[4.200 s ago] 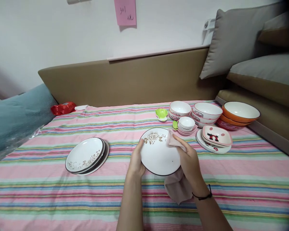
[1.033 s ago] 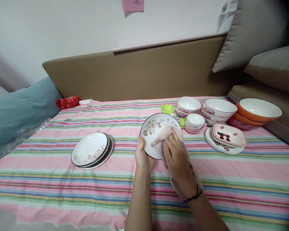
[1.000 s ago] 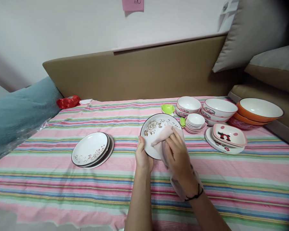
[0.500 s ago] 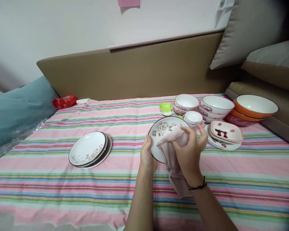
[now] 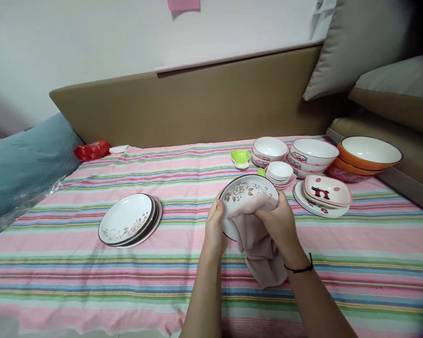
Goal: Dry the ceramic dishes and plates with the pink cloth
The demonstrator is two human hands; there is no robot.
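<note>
A white plate (image 5: 229, 206) with a dark rim and brown flower print is held tilted above the striped cloth. My left hand (image 5: 215, 225) grips its left edge, thumb on the face. At the right edge is my right hand (image 5: 277, 223), closed on a pale pink cloth (image 5: 255, 234) that lies over the plate's lower right face and hangs below it. The fingers of my right hand are mostly hidden behind the cloth and plate rim. To the left, a stack of similar plates (image 5: 127, 218) rests on the striped cloth.
Small white dishes (image 5: 280, 171), white bowls (image 5: 270, 148), orange bowls (image 5: 370, 152) and a square cat-print bowl (image 5: 327, 190) on plates stand at right. A green leaf-shaped dish (image 5: 240, 157) sits behind. A red package (image 5: 92, 150) lies far left, near a blue cushion (image 5: 28, 159).
My right hand has turned and lowered its raised fingers, now curled round the plate's right edge with the cloth. The plate has dipped slightly, and the view has shifted a little.
</note>
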